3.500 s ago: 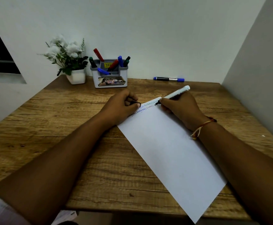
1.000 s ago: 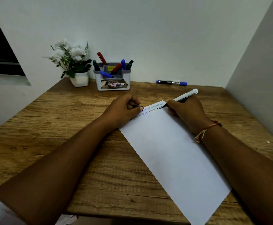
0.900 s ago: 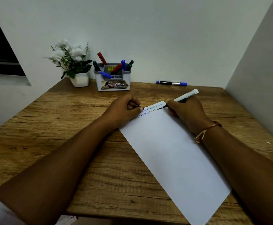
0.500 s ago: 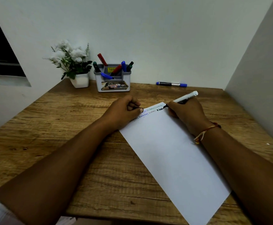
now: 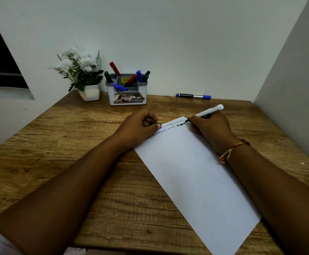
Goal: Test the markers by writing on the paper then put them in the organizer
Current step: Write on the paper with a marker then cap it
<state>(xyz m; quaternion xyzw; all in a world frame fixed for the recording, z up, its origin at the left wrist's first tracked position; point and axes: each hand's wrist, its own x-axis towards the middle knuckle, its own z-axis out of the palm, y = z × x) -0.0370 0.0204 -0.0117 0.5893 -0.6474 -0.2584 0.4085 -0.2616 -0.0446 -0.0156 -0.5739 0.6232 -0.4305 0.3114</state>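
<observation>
1. Right hand (image 5: 211,129), right of centre frame: fingers curled tight round a white-barrelled marker with a black tip (image 5: 209,112); barrel slants up and to the right; tip touching the sheet beside a bold black scribble.
2. Left hand (image 5: 140,128), centre frame: closed into a fist, thumb and fingers pinching a small black cap (image 5: 157,123); heel of the hand resting on the upper left corner of the sheet.
3. White rectangular paper sheet (image 5: 196,173): lies askew on the brown wood-grain table (image 5: 72,144), running from centre to lower right; faint blue and green handwriting along its top edge.
4. Grey-and-white plastic organizer (image 5: 127,97), upper centre against the wall: red, green and blue markers stand tilted inside.
5. Blue-capped black marker (image 5: 193,96): lies flat at the table's far edge, upper right of the organizer, well apart from both hands.
6. White flowers in a white square pot (image 5: 90,92): just left of the organizer.
</observation>
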